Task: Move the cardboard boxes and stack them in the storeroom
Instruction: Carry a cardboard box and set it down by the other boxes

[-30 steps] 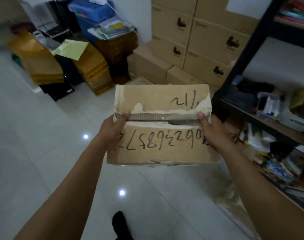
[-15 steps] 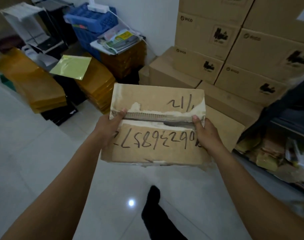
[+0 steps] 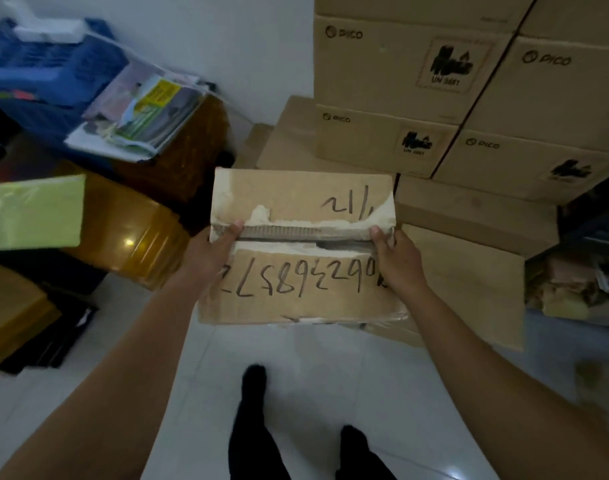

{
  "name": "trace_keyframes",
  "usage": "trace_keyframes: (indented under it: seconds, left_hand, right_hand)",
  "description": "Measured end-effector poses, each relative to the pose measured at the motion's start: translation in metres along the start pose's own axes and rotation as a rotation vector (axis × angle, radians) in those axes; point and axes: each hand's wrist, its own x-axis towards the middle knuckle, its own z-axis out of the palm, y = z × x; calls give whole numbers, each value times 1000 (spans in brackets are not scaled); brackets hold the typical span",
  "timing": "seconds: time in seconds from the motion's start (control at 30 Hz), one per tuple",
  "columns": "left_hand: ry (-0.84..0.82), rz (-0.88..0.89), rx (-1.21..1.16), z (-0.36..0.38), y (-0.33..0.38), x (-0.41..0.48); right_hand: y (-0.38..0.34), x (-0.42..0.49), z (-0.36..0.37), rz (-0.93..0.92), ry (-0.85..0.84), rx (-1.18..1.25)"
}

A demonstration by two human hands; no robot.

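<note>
Legs [image 3: 251, 427] in dark trousers stand on the glossy white tiled floor [image 3: 178, 393] at the near edge of view. Above them, both bare forearms reach forward. The left hand [image 3: 206, 258] and right hand [image 3: 398, 261] clasp a worn, rectangular cardboard box [image 3: 296, 244] by its short sides, fingers [image 3: 235, 227] curled shut over the torn centre seam, where corrugated edge shows. Handwritten black numbers cross its matte top flaps. Just beyond, flat plain cartons [image 3: 469, 216] lie on the floor, with printed cartons [image 3: 400, 74] stacked behind them against the white wall. Shiny amber packets [image 3: 130, 230] lie to the left.
</note>
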Motion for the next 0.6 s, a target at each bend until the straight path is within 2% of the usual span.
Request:
trace_keyframes:
  seconds: [0.17, 0.3, 0.6]
  left_hand:
    - [-171, 8, 93, 29, -10, 107]
    - [-283, 61, 141, 72, -20, 172]
    - [-356, 58, 171, 129, -61, 224]
  right_hand:
    - [19, 47, 39, 200, 127, 23]
    - [42, 84, 58, 284, 240, -7]
    - [87, 126, 78, 423, 317, -112]
